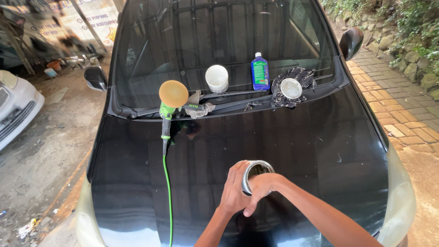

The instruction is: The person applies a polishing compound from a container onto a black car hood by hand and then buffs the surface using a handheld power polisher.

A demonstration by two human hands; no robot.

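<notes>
— What do we have over the black hood (pixel 292 146)?
— A round, shiny metal tin (pixel 257 174), open. Our left hand (pixel 234 192) cups its side; our right hand (pixel 263 185) pinches its rim.
— Contents?
— We cannot tell. A white tub (pixel 216 77) and a blue bottle (pixel 259 71) stand by the windscreen.

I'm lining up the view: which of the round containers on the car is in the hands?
The metal tin over the bonnet, gripped by left hand and right hand. The white tub and white lid sit untouched by the windscreen.

Your black car hood (pixel 320 151) carries the metal tin (pixel 256 174) you grip. Beyond it lies the green polisher (pixel 168 107), upper left.
</notes>
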